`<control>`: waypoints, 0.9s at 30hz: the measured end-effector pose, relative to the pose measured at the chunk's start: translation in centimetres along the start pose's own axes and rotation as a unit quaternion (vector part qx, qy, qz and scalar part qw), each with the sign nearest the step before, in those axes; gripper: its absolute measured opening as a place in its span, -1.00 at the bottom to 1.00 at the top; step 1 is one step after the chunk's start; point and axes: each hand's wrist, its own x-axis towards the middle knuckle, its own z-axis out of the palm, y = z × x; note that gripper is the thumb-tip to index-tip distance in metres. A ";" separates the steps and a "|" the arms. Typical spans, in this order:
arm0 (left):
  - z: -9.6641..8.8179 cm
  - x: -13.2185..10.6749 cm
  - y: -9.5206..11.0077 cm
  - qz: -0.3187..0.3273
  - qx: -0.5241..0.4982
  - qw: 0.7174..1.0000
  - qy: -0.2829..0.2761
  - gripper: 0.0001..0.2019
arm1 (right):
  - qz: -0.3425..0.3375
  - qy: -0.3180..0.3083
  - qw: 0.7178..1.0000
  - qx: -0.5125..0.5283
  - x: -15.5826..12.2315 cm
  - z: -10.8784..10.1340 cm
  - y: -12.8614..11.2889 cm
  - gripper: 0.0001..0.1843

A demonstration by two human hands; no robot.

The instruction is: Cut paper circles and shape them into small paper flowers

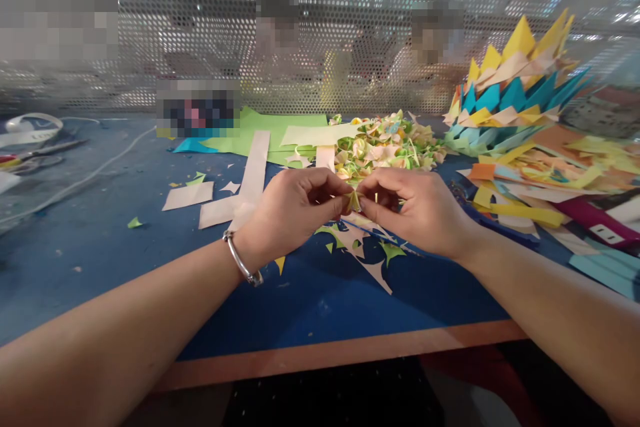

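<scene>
– Head view, lower centre: what are the hands doing?
– Left hand [290, 213] and right hand [415, 210] meet just above the table [100, 260]. The fingertips of both pinch one tiny yellow-green paper piece [354, 200] between them.
– What could go wrong?
– It is small. I judge a slack pinch would drop it among the scraps [373, 267] right beneath, where it would be hard to find. Squeezing too hard could crush its crease.
– And farther back?
– A pile [385, 143] of similar folds mid-frame, strips [540, 193] at right, and a spiky stack [515, 93] upper right.
</scene>
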 end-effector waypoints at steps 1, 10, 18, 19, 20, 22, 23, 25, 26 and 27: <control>0.0 0.0 0.0 0.005 0.007 1.000 0.002 -0.92 | 0.002 -0.003 1.000 0.002 0.0 0.0 0.0 -0.91; 0.1 -0.2 0.6 0.050 0.042 0.998 0.011 -0.94 | 0.012 -0.005 1.000 0.023 -0.1 0.1 -0.2 -0.94; -0.1 0.3 0.8 -0.039 -0.141 0.989 -0.016 -0.86 | 0.028 -0.001 0.995 0.092 -0.2 0.0 -0.3 -0.98; -0.1 0.3 0.8 -0.043 -0.143 0.989 -0.019 -0.87 | 0.028 -0.003 0.995 0.092 -0.2 0.0 -0.3 -0.98; -0.1 0.3 0.8 -0.045 -0.140 0.989 -0.019 -0.87 | 0.026 -0.006 0.996 0.089 -0.2 0.0 -0.3 -0.98; -0.2 0.4 0.8 -0.045 -0.126 0.991 -0.021 -0.89 | 0.020 -0.008 0.997 0.080 -0.2 0.0 -0.2 -0.97; -0.2 0.4 0.8 -0.044 -0.118 0.992 -0.022 -0.89 | 0.017 -0.008 0.997 0.076 -0.2 0.0 -0.2 -0.97; -0.3 0.4 0.8 -0.042 -0.107 0.993 -0.024 -0.89 | 0.014 -0.009 0.997 0.071 -0.2 0.0 -0.2 -0.96; -0.4 0.4 0.8 -0.042 -0.104 0.993 -0.022 -0.89 | 0.012 -0.010 0.997 0.069 -0.2 0.0 -0.2 -0.96; -0.5 0.4 0.8 -0.042 -0.100 0.994 -0.020 -0.90 | 0.009 -0.013 0.998 0.068 -0.2 0.0 -0.1 -0.95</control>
